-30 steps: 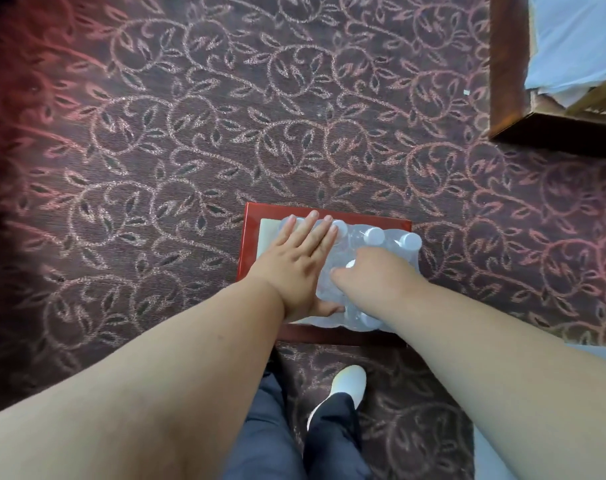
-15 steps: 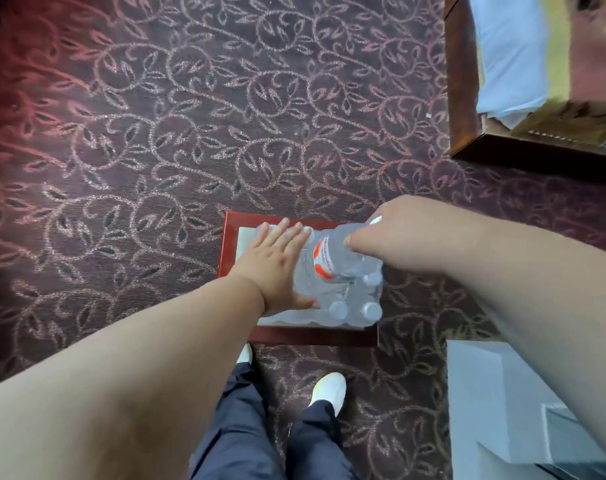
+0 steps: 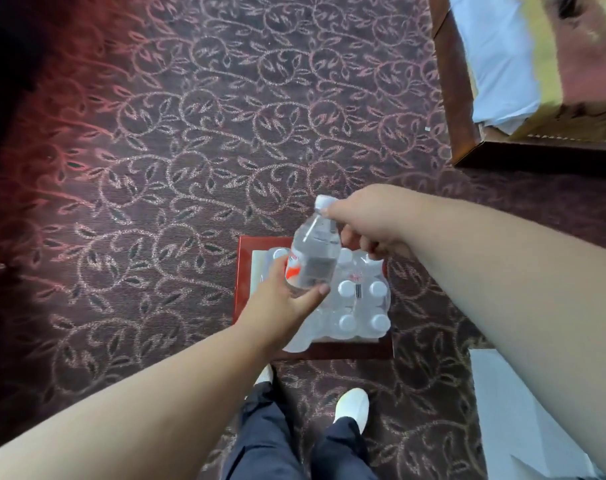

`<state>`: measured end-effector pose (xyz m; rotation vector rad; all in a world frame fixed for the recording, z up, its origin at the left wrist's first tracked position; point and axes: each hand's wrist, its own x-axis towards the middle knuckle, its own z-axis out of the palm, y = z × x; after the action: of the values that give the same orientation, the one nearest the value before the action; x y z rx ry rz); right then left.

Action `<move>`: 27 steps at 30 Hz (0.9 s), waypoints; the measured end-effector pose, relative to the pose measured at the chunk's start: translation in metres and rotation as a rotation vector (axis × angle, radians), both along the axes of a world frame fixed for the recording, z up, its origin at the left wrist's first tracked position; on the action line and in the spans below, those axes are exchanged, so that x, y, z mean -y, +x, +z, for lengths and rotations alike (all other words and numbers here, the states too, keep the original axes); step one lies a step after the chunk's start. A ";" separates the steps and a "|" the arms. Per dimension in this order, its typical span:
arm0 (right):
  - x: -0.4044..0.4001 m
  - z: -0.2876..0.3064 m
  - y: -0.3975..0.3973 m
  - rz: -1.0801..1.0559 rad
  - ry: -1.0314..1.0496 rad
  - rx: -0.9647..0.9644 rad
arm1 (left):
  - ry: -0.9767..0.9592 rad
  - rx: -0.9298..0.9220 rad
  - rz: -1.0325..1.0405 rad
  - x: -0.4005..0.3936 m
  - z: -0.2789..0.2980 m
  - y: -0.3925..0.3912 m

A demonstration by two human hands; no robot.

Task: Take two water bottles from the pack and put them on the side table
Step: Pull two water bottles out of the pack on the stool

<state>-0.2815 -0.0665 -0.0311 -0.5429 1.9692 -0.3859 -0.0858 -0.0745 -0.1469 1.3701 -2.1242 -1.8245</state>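
A clear water bottle (image 3: 313, 252) with a white cap and an orange-and-white label hangs tilted at centre frame, above the pack (image 3: 346, 299). The right hand (image 3: 362, 220) pinches its neck in a closed grip; the left hand (image 3: 281, 299) wraps its lower end, thumb across the base. Below lies a dark carpet (image 3: 156, 168) patterned with leafy scrolls. The shrink-wrapped pack, showing white caps, sits on a red-rimmed tray (image 3: 244, 271) on the floor.

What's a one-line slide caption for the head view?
Both hands, right hand and left hand, hold a water bottle above the pack.
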 end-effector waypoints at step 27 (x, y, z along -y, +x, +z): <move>-0.008 -0.163 0.037 0.766 0.657 -0.252 | -0.074 0.280 0.160 0.011 -0.039 -0.015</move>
<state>-0.2447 -0.0581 -0.1943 -0.8684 1.8063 0.8086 -0.1012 -0.0851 -0.1861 1.8107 -2.1014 -1.5585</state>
